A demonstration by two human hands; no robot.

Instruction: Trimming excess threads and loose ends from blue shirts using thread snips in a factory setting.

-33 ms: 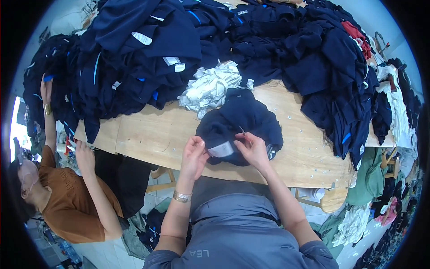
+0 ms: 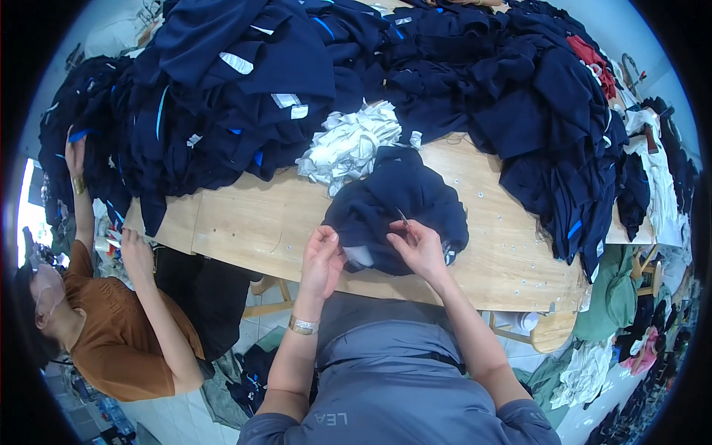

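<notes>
A bunched navy garment (image 2: 411,189) lies on the wooden table in front of me. My left hand (image 2: 322,259) is at its left edge, with fingers curled and pinched on a white label (image 2: 360,256) that looks blurred. My right hand (image 2: 417,246) rests over the garment's front right part. Between its fingers is a small pair of thread snips (image 2: 403,216), the dark pointed tip showing above the thumb and forefinger; its lower part is hidden in the hand. Just beyond the garment sits a heap of white labels (image 2: 352,141).
Large piles of navy garments (image 2: 230,89) cover the far side of the table (image 2: 245,222), reaching round to the right. At the left, a co-worker in a brown shirt (image 2: 126,334) reaches into the pile. A wooden stool (image 2: 552,331) stands under the table's right edge.
The white label between my hands has turned and shows a smaller face. My hands have barely moved. The co-worker's nearer hand has shifted slightly.
</notes>
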